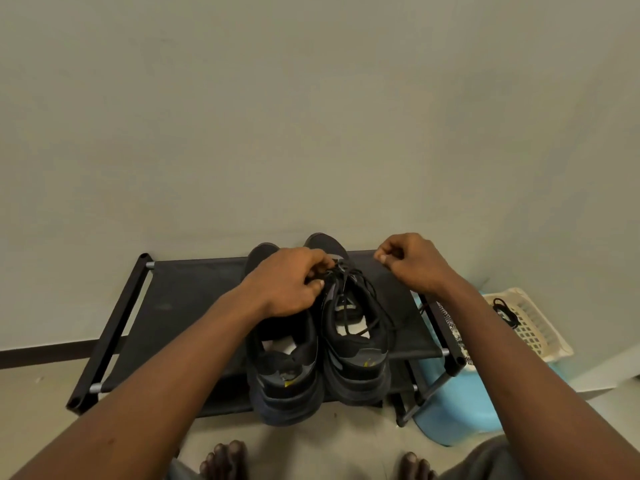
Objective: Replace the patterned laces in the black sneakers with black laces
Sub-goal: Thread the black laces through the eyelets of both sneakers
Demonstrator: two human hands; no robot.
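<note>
Two black sneakers stand side by side on a black shoe rack [180,299], heels toward me. The right sneaker [356,362] carries a black lace [375,299] that runs loosely over its tongue and into its opening. My left hand [287,282] lies over the left sneaker [284,382] and pinches the lace at the right sneaker's lower eyelets. My right hand [408,263] is raised to the right of the shoes with fingers curled, pinching the lace end. A patterned lace [453,330] hangs over the rack's right end.
A cream plastic basket [533,327] at the right holds another black lace [506,313]. A light blue tub [453,410] stands beside the rack under it. A plain wall rises behind. My bare toes [225,459] show at the bottom edge.
</note>
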